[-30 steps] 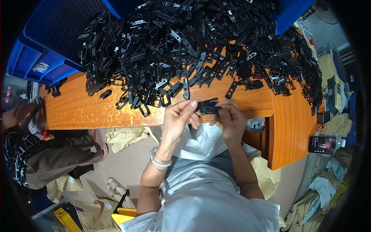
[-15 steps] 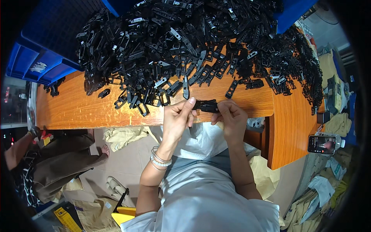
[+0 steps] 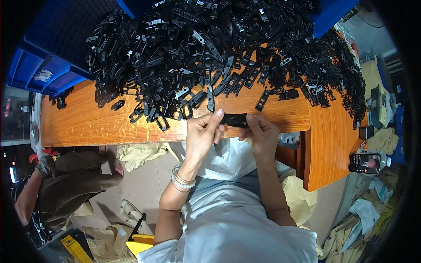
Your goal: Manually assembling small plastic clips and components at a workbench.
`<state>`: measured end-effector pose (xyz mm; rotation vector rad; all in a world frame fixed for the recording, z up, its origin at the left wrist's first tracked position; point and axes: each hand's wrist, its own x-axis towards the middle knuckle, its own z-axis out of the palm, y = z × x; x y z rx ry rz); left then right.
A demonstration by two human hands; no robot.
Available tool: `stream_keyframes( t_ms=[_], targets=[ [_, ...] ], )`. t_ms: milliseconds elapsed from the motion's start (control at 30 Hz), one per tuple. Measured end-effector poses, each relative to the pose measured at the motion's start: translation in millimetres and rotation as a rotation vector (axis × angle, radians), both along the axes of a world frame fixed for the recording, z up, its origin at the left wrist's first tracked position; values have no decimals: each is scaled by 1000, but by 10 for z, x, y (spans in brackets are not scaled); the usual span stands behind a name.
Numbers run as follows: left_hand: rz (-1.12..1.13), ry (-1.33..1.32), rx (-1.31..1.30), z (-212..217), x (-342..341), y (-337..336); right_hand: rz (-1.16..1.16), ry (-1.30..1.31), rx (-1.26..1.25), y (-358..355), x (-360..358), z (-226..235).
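Both hands meet over the front edge of an orange wooden table (image 3: 101, 127). My left hand (image 3: 202, 133) and my right hand (image 3: 261, 133) pinch the two ends of one small black plastic clip (image 3: 233, 119) and hold it level between them. Bracelets ring my left wrist. Just beyond the hands spreads a big heap of the same black plastic clips (image 3: 219, 48), covering most of the tabletop.
A blue plastic crate (image 3: 35, 72) stands at the table's far left, another blue bin (image 3: 333, 13) at the back right. A phone (image 3: 364, 163) lies at the right. Another person (image 3: 57, 184) sits low at the left. Yellow bags and cardboard litter the floor.
The hands and the clip have shifted slightly; the grip stays the same. The person at the left has moved lower in view.
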<state>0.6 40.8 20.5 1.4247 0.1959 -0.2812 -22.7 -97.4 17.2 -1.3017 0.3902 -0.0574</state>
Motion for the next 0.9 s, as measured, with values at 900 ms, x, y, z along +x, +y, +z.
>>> stream_keyframes(
  t_ms=[900],
  targets=[
    [-250,-40,-313,-20,0,-138,116,-282,-71,-116,-161,-61]
  ],
)
